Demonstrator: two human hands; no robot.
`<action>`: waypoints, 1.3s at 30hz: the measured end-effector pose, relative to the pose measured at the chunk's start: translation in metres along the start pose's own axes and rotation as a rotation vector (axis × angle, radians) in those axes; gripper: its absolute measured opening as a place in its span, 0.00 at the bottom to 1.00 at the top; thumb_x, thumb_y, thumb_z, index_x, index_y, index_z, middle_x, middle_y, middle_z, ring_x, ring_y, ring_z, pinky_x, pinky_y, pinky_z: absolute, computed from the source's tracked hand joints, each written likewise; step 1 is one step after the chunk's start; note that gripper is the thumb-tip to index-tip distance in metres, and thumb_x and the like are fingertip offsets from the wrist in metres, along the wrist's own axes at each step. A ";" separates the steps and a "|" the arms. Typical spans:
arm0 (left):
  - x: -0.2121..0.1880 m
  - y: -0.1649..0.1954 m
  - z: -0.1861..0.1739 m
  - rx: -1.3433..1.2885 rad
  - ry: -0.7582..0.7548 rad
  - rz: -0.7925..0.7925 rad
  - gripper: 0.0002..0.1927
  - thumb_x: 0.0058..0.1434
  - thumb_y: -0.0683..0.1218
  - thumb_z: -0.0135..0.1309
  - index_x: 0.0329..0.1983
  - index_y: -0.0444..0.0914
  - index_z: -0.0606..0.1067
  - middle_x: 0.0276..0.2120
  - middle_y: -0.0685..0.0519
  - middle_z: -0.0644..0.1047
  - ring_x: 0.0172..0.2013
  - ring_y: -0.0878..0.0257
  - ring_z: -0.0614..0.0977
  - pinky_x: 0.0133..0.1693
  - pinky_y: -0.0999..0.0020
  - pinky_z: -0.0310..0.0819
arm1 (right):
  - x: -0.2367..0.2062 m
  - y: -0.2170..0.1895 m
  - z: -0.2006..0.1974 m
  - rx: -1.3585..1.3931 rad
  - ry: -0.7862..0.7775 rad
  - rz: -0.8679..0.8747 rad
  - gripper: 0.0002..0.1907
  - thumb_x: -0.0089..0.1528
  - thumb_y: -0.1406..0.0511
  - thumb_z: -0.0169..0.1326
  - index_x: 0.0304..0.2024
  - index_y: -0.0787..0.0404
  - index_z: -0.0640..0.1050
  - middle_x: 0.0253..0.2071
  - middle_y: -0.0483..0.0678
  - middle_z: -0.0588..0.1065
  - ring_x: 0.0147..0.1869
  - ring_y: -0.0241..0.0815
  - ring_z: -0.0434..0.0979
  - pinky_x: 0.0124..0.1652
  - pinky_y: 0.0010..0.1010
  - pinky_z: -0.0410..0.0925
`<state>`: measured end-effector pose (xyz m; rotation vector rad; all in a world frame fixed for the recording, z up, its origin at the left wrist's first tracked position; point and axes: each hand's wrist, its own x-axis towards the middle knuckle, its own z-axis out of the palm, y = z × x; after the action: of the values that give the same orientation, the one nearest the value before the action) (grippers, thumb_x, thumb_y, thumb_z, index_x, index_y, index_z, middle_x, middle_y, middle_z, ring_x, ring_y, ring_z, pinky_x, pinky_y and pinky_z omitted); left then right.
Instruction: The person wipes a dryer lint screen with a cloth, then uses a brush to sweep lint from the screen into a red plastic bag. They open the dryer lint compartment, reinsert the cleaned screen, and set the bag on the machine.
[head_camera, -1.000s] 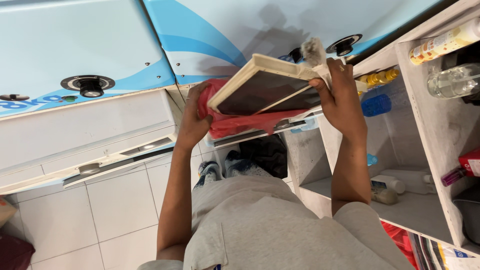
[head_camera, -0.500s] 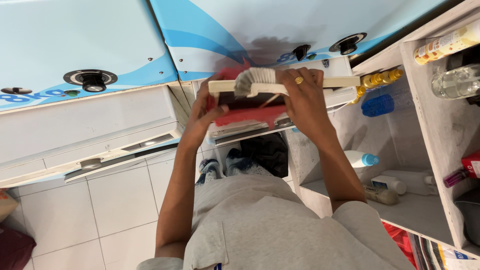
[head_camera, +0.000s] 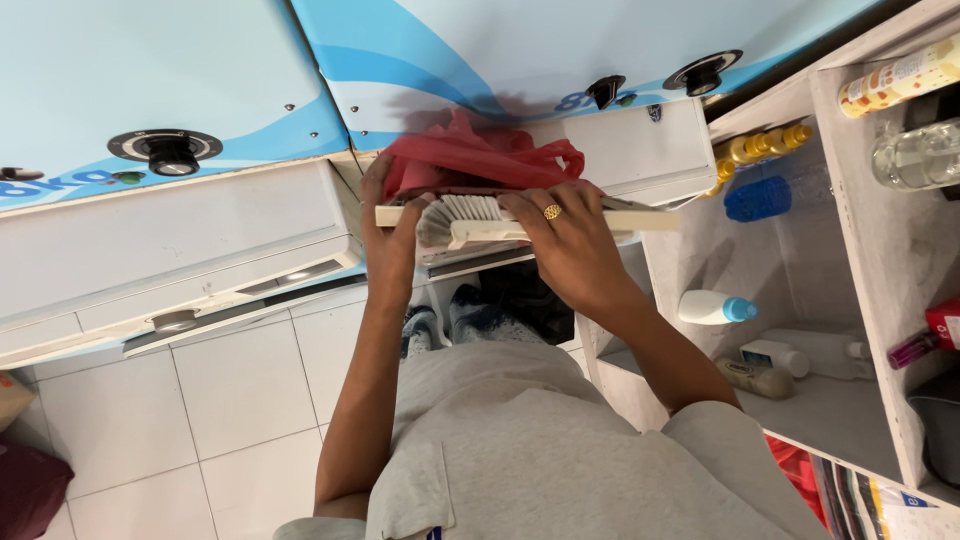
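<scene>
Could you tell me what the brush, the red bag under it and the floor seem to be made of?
Brush: cream back and handle, smooth, probably plastic; pale bristles, likely synthetic. Red bag: thin, crinkled, slightly glossy film, apparently plastic. Floor: white glazed-looking tiles with visible grout lines, likely ceramic.
</scene>
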<state>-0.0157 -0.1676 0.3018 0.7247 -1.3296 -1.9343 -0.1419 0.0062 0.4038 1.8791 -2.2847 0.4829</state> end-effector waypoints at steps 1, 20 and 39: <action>0.000 -0.002 -0.003 0.068 0.021 0.044 0.32 0.60 0.42 0.54 0.70 0.37 0.66 0.67 0.47 0.66 0.64 0.53 0.72 0.64 0.59 0.67 | 0.000 -0.002 -0.002 0.066 -0.040 0.012 0.30 0.55 0.76 0.54 0.61 0.66 0.72 0.53 0.55 0.73 0.53 0.55 0.71 0.53 0.47 0.64; 0.004 -0.031 -0.022 0.058 0.072 0.188 0.31 0.63 0.42 0.39 0.71 0.34 0.68 0.72 0.44 0.64 0.70 0.53 0.68 0.59 0.65 0.72 | 0.024 0.060 -0.011 0.538 -0.505 0.518 0.22 0.65 0.52 0.52 0.54 0.59 0.70 0.25 0.49 0.76 0.25 0.40 0.74 0.30 0.34 0.64; 0.000 -0.013 -0.010 0.120 0.017 0.180 0.37 0.55 0.38 0.36 0.71 0.38 0.68 0.74 0.50 0.63 0.72 0.58 0.66 0.39 0.79 0.74 | -0.024 0.085 0.118 -0.090 -0.230 0.304 0.15 0.68 0.63 0.51 0.54 0.62 0.80 0.34 0.60 0.79 0.32 0.59 0.79 0.31 0.46 0.70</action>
<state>-0.0105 -0.1698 0.2867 0.6530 -1.4588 -1.7147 -0.2094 0.0031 0.2726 1.6272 -2.7096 0.1993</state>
